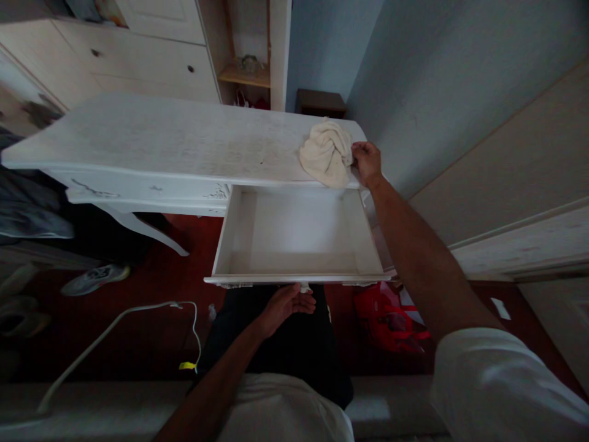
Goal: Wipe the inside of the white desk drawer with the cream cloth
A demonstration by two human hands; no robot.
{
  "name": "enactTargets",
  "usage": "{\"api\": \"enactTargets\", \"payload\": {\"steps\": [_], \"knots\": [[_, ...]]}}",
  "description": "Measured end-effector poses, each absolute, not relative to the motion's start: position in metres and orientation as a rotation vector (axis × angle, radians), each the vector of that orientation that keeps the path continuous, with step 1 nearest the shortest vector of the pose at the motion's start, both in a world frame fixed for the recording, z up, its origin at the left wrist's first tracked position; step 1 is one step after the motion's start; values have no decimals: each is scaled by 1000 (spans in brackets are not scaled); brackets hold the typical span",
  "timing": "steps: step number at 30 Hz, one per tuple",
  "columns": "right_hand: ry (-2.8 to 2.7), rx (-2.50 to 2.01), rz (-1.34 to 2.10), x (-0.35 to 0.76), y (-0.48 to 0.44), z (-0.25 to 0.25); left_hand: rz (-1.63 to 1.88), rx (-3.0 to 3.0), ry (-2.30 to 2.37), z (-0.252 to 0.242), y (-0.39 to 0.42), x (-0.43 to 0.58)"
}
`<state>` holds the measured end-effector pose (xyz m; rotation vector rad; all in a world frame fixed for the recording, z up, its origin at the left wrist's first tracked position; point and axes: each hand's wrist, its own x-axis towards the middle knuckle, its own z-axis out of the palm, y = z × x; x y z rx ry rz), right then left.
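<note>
At the far left, dark clothing (32, 209) lies heaped beside the table (151, 144), with a shoe (94, 277) on the red floor below and a white cable (138, 310) trailing toward the person. None of that is touched.

The drawer (299, 236) stands pulled well out from under the table's right end, and its inside shows nothing but bare white boards. The left hand (286, 305) is curled at the small knob under the middle of the front edge, fingers closed about it as far as the view shows. Drawn this far, the drawer is likely near the end of its run; a further pull could bring it off its runners, and with only one hand at the knob the front would probably drop toward the person's legs.

The cloth (327, 153), a crumpled cream bundle, sits on the table's right front corner, part of it hanging over the lip just above the open drawer. The right hand (365, 162) is closed on its right side, pinching the fabric. A loose pinch could let the cloth slide off the edge. It might fall into the drawer, or past the corner toward the red bag (386, 316) on the floor. The stretched right arm also crosses the drawer's right side, so a quick shove shut could catch it.
</note>
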<state>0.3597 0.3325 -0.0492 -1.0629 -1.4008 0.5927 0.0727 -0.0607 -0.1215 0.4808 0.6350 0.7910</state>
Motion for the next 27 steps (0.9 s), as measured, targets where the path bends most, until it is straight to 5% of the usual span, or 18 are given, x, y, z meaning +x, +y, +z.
{"api": "enactTargets", "payload": {"steps": [20,27], "knots": [[-1356,-1183,650,338,297,-26,961,463,632,-113,26,83],[-1818,-1165,763,327,281,-20,968,446,649,-114,67,92]]}}
